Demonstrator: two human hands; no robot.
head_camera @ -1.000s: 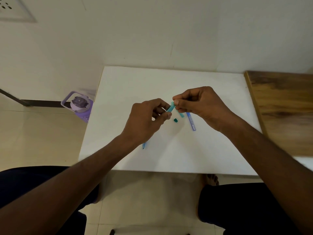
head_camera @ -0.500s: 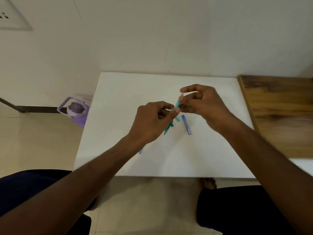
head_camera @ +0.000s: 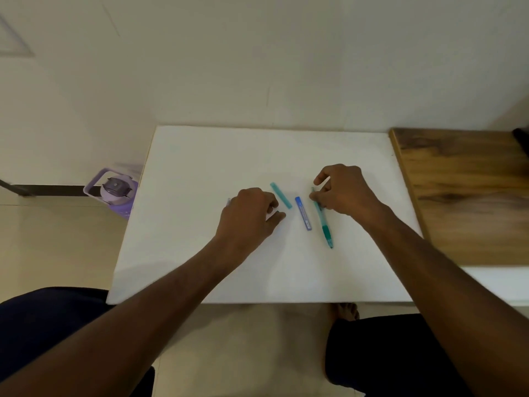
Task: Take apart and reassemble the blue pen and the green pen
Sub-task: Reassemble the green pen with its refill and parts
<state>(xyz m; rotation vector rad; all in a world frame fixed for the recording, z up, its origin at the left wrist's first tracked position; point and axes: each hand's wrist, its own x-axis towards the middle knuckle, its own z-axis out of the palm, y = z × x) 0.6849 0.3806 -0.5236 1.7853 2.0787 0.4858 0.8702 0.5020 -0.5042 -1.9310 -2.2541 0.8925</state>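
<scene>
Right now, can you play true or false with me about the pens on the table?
1. The green pen lies on the white table. True.
2. The blue cap sits between the green cap and the green pen. True.
3. The right hand is up in the air holding the blue cap. False: its fingers are at the green pen's far end, down on the table.
4. A purple bottle stands on the table. False: it is on the floor beside the table.
</scene>
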